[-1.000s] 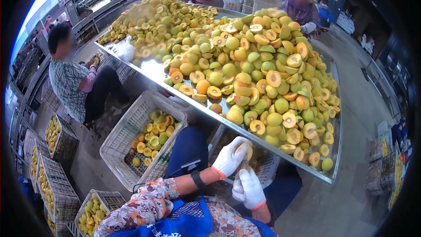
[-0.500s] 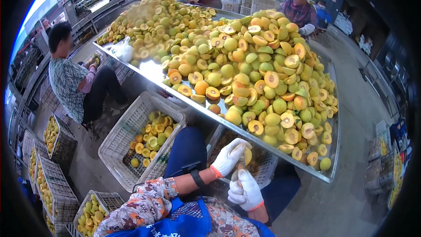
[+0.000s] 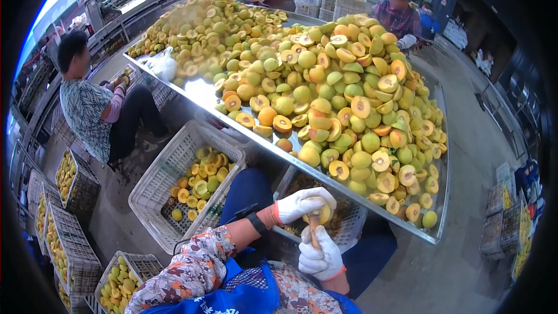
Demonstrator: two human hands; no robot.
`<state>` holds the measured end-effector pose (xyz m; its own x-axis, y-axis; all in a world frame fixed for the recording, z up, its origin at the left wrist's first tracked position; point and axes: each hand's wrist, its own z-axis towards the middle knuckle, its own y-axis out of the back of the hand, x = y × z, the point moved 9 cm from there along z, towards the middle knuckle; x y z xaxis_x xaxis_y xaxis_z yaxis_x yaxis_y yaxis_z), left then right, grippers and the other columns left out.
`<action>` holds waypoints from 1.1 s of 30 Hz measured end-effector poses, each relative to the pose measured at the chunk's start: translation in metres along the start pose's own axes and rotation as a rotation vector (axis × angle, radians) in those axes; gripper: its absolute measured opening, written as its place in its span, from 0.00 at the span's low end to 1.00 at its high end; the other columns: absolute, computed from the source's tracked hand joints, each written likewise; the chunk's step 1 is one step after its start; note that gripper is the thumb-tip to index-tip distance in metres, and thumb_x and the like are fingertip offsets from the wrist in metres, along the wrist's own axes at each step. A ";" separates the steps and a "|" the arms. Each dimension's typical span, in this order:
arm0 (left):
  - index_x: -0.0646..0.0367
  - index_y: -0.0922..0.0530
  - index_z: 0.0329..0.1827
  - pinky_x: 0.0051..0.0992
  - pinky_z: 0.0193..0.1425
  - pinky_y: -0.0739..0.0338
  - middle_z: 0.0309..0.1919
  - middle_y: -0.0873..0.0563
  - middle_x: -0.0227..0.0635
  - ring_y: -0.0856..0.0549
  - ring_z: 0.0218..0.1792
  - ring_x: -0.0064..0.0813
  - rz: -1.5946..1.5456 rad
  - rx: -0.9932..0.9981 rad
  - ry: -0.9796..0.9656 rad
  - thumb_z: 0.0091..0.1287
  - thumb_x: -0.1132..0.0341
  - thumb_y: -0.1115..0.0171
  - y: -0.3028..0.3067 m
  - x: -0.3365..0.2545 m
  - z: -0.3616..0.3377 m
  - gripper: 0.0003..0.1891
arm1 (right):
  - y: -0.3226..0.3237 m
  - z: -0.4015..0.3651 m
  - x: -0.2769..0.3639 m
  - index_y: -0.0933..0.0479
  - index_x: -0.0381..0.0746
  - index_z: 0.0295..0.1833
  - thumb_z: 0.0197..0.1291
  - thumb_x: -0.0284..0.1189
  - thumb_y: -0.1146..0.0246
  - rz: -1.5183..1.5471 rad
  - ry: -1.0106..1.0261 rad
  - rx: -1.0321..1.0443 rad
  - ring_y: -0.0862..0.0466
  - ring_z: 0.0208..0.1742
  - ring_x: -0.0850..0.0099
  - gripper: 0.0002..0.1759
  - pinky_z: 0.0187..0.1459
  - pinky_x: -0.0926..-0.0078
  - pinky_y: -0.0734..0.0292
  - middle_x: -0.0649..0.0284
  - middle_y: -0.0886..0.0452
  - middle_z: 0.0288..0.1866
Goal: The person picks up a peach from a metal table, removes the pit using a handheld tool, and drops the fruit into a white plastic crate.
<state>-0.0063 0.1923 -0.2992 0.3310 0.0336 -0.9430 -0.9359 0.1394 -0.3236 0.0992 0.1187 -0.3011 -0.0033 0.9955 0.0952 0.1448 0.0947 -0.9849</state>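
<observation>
Two grips closed: left hand (image 3: 302, 204) round fruit half (image 3: 322, 214), right hand (image 3: 319, 256) fisted on tool handle (image 3: 314, 228), under steel table (image 3: 200, 92) heaped with cut fruit (image 3: 325, 93); crates (image 3: 152, 186) on concrete floor (image 3: 465, 244).

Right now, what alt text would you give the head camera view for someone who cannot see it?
A gloved left hand holds a yellow fruit while the gloved right hand grips a wooden-handled tool against it. Beyond, a metal table is heaped with halved fruit; a white crate of fruit stands below, and a person sits at left.

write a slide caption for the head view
Left hand holds a yellow fruit; right hand grips a tool below it
</observation>
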 end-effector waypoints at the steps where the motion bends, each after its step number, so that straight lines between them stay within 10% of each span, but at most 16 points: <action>1: 0.60 0.20 0.59 0.26 0.61 0.24 0.50 0.15 0.32 0.19 0.53 0.22 -0.005 0.041 -0.028 0.79 0.54 0.45 -0.002 -0.006 -0.001 0.19 | -0.003 0.002 -0.001 0.25 0.44 0.52 0.82 0.49 0.53 0.010 -0.017 0.021 0.45 0.12 0.85 0.21 0.17 0.82 0.48 0.76 0.40 0.19; 8: 0.63 0.19 0.56 0.29 0.58 0.21 0.47 0.13 0.37 0.15 0.48 0.26 -0.033 0.230 -0.155 0.79 0.52 0.44 -0.011 -0.035 -0.008 0.20 | -0.008 0.004 -0.012 0.28 0.41 0.52 0.81 0.52 0.51 -0.080 -0.073 -0.002 0.44 0.12 0.87 0.23 0.16 0.83 0.48 0.76 0.40 0.19; 12: 0.61 0.22 0.59 0.28 0.54 0.19 0.45 0.13 0.38 0.15 0.46 0.26 -0.054 -0.127 -0.136 0.80 0.49 0.47 -0.001 -0.031 -0.016 0.23 | -0.014 0.007 0.002 0.28 0.41 0.49 0.80 0.52 0.49 -0.194 0.001 -0.021 0.42 0.13 0.86 0.23 0.15 0.81 0.49 0.74 0.38 0.19; 14: 0.59 0.24 0.58 0.29 0.49 0.19 0.43 0.14 0.41 0.16 0.43 0.28 -0.551 -0.419 -0.165 0.82 0.47 0.51 0.024 -0.022 -0.026 0.22 | -0.016 0.008 0.004 0.28 0.42 0.50 0.79 0.49 0.46 -0.209 0.010 0.027 0.43 0.13 0.85 0.20 0.16 0.81 0.48 0.74 0.38 0.19; 21: 0.57 0.17 0.49 0.26 0.39 0.16 0.40 0.16 0.32 0.13 0.41 0.24 0.503 -1.124 -0.317 0.78 0.57 0.45 0.155 -0.106 -0.141 0.14 | 0.057 -0.017 0.035 0.32 0.46 0.50 0.80 0.38 0.44 -0.620 0.150 -0.527 0.39 0.16 0.82 0.08 0.16 0.82 0.47 0.72 0.36 0.23; 24: 0.53 0.15 0.49 0.41 0.59 0.23 0.44 0.12 0.37 0.15 0.52 0.41 1.695 -1.117 0.304 0.67 0.57 0.33 0.193 -0.110 -0.164 0.13 | 0.074 -0.025 0.035 0.33 0.47 0.50 0.80 0.37 0.45 -0.625 0.129 -0.616 0.39 0.17 0.82 0.06 0.16 0.82 0.47 0.72 0.36 0.23; 28: 0.51 0.15 0.49 0.46 0.57 0.23 0.42 0.12 0.40 0.16 0.51 0.47 1.652 -1.048 -0.240 0.61 0.58 0.30 0.141 -0.141 -0.108 0.15 | 0.083 -0.024 0.036 0.32 0.45 0.46 0.79 0.38 0.45 -0.552 0.158 -0.639 0.39 0.17 0.82 0.09 0.16 0.81 0.46 0.71 0.37 0.23; 33: 0.50 0.17 0.58 0.42 0.57 0.21 0.47 0.13 0.39 0.16 0.52 0.48 1.539 -0.681 -0.323 0.61 0.59 0.29 0.090 -0.112 0.013 0.21 | 0.076 -0.025 0.039 0.31 0.46 0.46 0.79 0.39 0.43 -0.592 0.191 -0.649 0.38 0.19 0.82 0.10 0.18 0.81 0.46 0.72 0.37 0.24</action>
<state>-0.1260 0.2143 -0.2219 -0.9261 -0.0816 -0.3684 -0.2414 -0.6221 0.7448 0.1353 0.1645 -0.3689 -0.0983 0.7615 0.6407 0.7024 0.5092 -0.4973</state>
